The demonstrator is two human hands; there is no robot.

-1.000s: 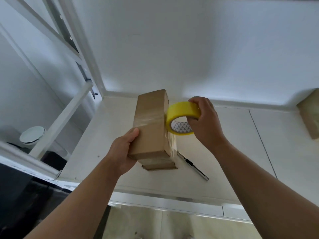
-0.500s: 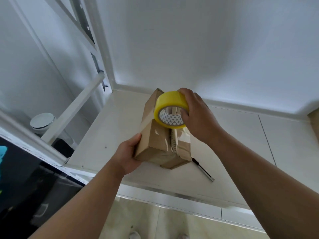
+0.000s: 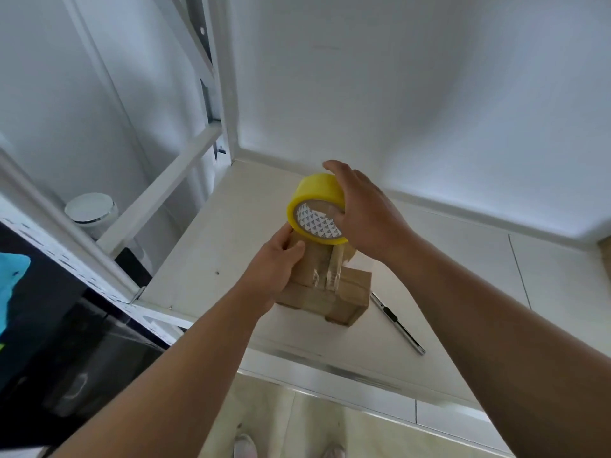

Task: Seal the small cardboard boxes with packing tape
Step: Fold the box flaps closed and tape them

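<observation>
Glossy clear tape [image 3: 332, 274] runs from the yellow roll [image 3: 316, 192] down the brown box [image 3: 351, 291].

Brightly, softly lit, brightest along the foot of the wall [image 3: 429, 94]. Glints on the tape strip [image 3: 334, 272] across the cardboard box [image 3: 352, 294]. Bowed rails [image 3: 158, 193] at the edges; mildly soft throughout.

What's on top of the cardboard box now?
The yellow tape roll, gripped by the right hand, is at the top of the box; a clear tape strip runs down from it. The left hand grips the left side. Roll and hands hide the top face.
</observation>
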